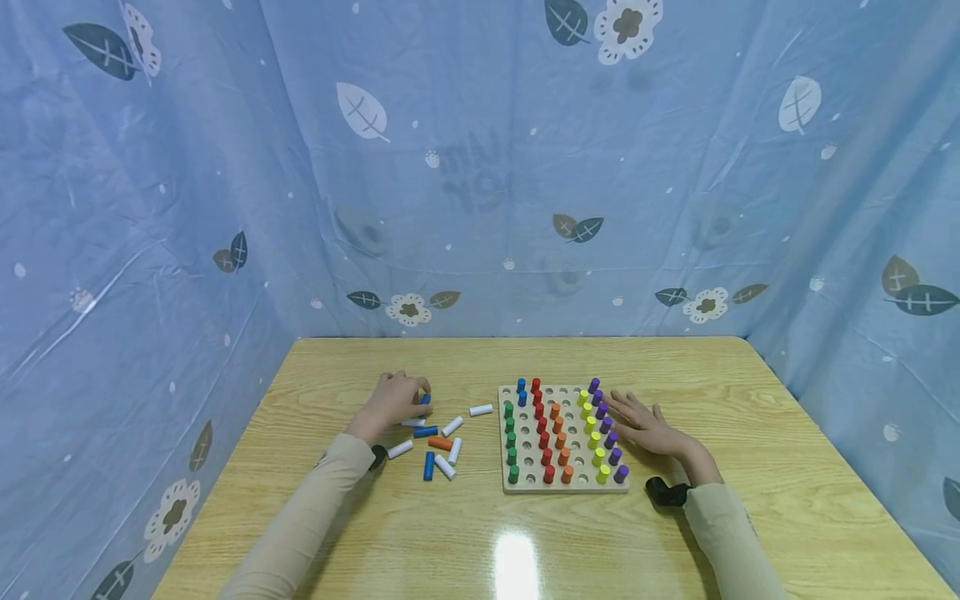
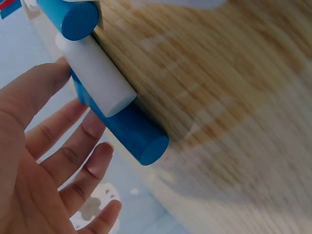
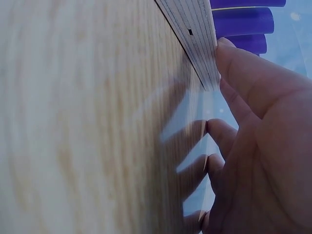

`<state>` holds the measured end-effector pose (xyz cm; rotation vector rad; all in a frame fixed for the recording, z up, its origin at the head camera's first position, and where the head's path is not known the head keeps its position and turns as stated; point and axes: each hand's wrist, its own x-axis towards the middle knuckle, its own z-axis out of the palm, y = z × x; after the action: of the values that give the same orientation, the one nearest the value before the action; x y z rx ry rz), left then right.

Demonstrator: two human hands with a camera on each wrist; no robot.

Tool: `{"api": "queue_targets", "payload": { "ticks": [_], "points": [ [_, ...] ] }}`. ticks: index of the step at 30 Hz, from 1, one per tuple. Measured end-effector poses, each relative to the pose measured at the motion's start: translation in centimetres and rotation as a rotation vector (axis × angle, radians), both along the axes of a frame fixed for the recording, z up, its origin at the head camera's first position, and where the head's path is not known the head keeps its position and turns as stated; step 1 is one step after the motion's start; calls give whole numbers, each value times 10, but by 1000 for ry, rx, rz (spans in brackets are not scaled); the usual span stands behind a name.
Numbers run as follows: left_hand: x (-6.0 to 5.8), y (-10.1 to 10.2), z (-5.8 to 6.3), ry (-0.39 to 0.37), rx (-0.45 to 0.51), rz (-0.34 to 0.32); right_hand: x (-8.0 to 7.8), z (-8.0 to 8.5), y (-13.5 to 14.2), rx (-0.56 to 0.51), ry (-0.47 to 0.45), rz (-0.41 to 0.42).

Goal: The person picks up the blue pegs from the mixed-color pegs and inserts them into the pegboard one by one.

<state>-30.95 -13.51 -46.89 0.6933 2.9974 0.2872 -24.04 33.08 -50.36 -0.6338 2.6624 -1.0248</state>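
My left hand (image 1: 393, 398) is at the far side of a loose group of pegs, thumb and index finger pinching one end of a blue peg (image 2: 141, 139). In the left wrist view a white peg (image 2: 100, 75) overlaps that blue peg, and another blue peg (image 2: 80, 20) lies just beyond. A square wooden pegboard (image 1: 562, 488) with rows of coloured pegs stands right of the group. Beside its right edge, my right hand (image 1: 648, 429) rests with fingers extended and holds nothing. Its fingertips are right at the board's side, near the purple pegs (image 1: 606, 425).
Several white pegs, an orange peg (image 1: 440, 443) and more blue pegs lie loose left of the board. A white peg (image 1: 481, 410) sits apart, close to the board's left edge. Patterned blue cloth (image 1: 480, 167) hangs behind and beside the wooden table (image 1: 375, 533).
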Motion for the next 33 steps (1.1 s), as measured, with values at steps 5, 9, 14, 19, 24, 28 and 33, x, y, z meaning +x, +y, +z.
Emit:
{"api": "queue_targets", "payload": {
  "ticks": [5,9,14,19,24,28,33],
  "points": [
    [0,0,-1,1,10,-1,0,1,-1,3,8,3],
    [-1,-1,-2,3,8,-8,1,2,-1,8,8,-1],
    [-3,0,-3,4,2,-11,1,3,-2,8,5,-6],
    [-4,2,-2,12,11,-11,1,3,-2,9,5,-5],
    [-3,4,-2,15,21,-15,2,4,-2,2,-6,-1],
    [-4,8,0,30,41,-13,2,3,-1,4,-5,-5],
    [-3,13,4,43,44,-13,1,1,0,1,-3,-3]
  ]
}}
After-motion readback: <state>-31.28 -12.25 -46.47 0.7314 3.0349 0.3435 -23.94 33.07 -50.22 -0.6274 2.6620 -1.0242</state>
